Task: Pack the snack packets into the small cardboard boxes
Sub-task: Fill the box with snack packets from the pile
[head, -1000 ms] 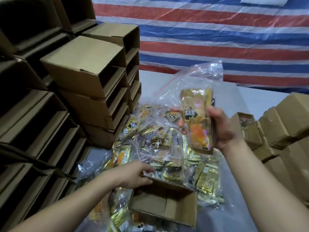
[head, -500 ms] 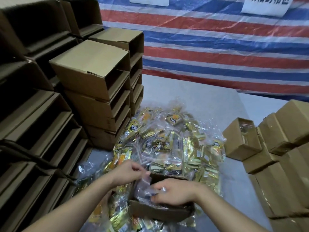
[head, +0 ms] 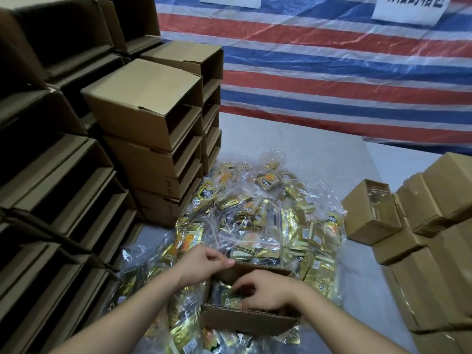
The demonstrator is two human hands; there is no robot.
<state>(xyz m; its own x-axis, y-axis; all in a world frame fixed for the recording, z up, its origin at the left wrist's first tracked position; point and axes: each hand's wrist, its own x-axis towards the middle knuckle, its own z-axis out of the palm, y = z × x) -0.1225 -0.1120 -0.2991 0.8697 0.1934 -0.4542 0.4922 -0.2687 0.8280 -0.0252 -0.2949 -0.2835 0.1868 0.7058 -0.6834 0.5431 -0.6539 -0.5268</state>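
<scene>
Lower centre of frame: small open cardboard box [head: 245,319] sits on top of the heap of snack packets [head: 268,226], which spreads across the grey table [head: 306,149] from mid-frame down to the bottom edge. Packets are gold foil, bagged in clear plastic.

Right hand [head: 265,290] is down inside the box, fingers curled onto a bagged gold packet [head: 226,297] lying in the box's left half. Grip looks like a press or pinch; cannot tell which.

Left hand [head: 204,261] is at the box's far left corner, thumb and fingers closed on the rim of the wall there.

Left side of frame: tall stacks of empty brown boxes [head: 143,108] lying on their sides, open mouths facing right, reaching to the upper left corner.

Right side of frame: pile of closed boxes [head: 439,200]; just left of it, one open box [head: 370,213] with clear plastic visible inside.

Top of frame: red, white and blue striped tarp [head: 332,72] with a white paper sign [head: 408,8] at upper right, text cut off.
</scene>
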